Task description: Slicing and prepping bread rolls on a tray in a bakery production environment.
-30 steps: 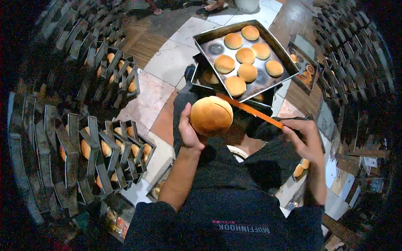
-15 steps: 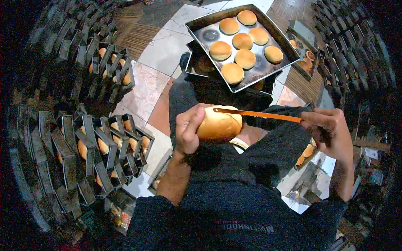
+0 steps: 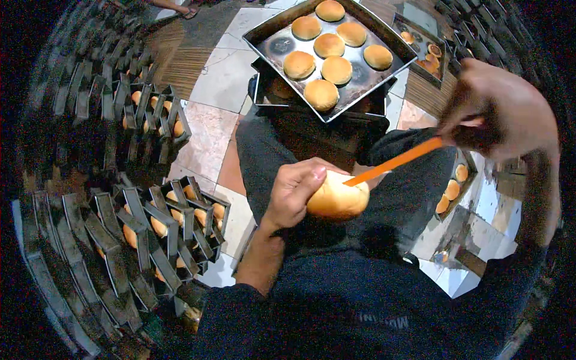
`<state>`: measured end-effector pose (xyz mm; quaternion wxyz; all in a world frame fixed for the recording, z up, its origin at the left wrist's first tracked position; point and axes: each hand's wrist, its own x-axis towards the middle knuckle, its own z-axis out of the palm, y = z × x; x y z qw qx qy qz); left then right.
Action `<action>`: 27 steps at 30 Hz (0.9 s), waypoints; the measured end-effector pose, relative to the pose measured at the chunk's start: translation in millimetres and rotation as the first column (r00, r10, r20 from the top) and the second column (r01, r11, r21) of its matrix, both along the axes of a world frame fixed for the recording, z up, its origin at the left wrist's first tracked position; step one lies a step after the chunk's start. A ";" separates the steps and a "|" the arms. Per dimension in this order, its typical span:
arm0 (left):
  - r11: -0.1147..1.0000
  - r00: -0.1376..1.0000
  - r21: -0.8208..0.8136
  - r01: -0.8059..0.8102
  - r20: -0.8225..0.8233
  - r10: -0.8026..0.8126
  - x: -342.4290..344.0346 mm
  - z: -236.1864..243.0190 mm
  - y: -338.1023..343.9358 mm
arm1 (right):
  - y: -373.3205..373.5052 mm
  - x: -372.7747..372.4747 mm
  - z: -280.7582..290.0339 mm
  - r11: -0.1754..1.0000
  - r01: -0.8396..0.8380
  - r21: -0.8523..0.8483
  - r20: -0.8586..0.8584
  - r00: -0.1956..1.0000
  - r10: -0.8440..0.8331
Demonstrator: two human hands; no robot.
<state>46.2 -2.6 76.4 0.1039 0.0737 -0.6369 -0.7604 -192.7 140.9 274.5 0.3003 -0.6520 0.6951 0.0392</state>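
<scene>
The pale tiled floor [image 3: 205, 141] is lit; brown striped sections [image 3: 187, 57] flank it.

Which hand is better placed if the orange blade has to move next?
Probably the right hand: it grips one end of the orange blade, whose other end meets the bun's upper side. The left hand is occupied holding the bun.

Can make out a short row of pale letters [image 3: 384, 320] on the dark shirt [image 3: 360, 294], faint and only partly legible.
</scene>
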 end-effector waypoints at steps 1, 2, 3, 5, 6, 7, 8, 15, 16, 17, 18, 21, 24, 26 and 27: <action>1.000 1.000 0.001 0.011 -0.001 -0.011 -1.9 1.1 1.7 | -10.7 7.5 -7.4 0.990 -0.141 -0.004 -0.074 0.987 0.140; 1.000 1.000 0.005 -0.004 0.004 0.004 -2.4 3.6 0.8 | -23.2 17.6 -13.5 0.995 -0.095 0.034 0.001 0.995 0.095; 1.000 1.000 0.010 -0.022 0.009 0.022 -1.8 4.7 -0.2 | -30.8 23.6 -17.1 0.996 -0.055 0.075 0.074 0.996 0.049; 0.996 1.000 0.087 -0.018 0.023 0.016 -1.6 -1.1 -3.4 | -6.8 9.5 -2.5 0.994 -0.051 -0.101 0.004 0.999 0.051; 0.972 0.991 0.202 -0.120 0.075 0.107 3.2 -7.7 -5.4 | -7.3 8.4 3.2 0.952 -0.097 -0.289 -0.035 0.995 0.091; 0.924 0.972 0.308 -0.225 0.137 0.191 6.5 -11.9 -7.6 | -12.2 7.3 10.1 0.986 -0.041 -0.163 -0.011 0.999 0.040; 0.929 0.966 0.277 -0.244 0.158 0.206 8.8 -12.7 -10.1 | -20.4 8.8 -2.5 0.975 -0.103 -0.197 -0.058 0.994 0.093; 0.816 0.904 0.389 -0.428 0.162 0.397 2.3 -30.5 -14.7 | -14.2 10.6 0.7 0.987 -0.081 -0.138 -0.181 0.982 0.055; 0.778 0.900 0.454 -0.434 0.187 0.393 2.4 -34.1 -15.9 | -44.1 20.6 19.4 0.932 0.087 0.353 -0.166 0.986 -0.029; 0.771 0.895 0.456 -0.445 0.192 0.403 2.2 -36.2 -13.9 | -40.9 22.4 4.8 0.931 0.074 0.358 -0.163 0.987 -0.016; 0.718 0.881 0.517 -0.467 0.203 0.427 1.3 -37.7 -10.6 | -31.4 24.8 -23.3 0.999 0.000 -0.038 -0.103 0.995 -0.004; 0.661 0.865 0.576 -0.482 0.190 0.465 -3.5 -41.3 -12.1 | -31.8 32.2 -39.8 0.975 -0.033 -0.220 -0.079 0.997 0.016; 0.540 0.882 0.757 -0.368 0.100 0.460 -2.8 -35.9 -17.3 | -41.2 22.5 4.6 0.973 0.110 0.204 -0.155 0.985 -0.079; 0.550 0.862 0.708 -0.443 0.167 0.479 -6.6 -44.3 -16.9 | -27.0 29.9 -13.9 0.997 0.080 -0.023 -0.160 0.984 -0.083; 0.555 0.809 0.622 -0.552 0.241 0.535 -1.0 -47.7 -18.1 | -24.8 33.7 -34.4 0.962 0.014 -0.272 -0.136 0.989 -0.053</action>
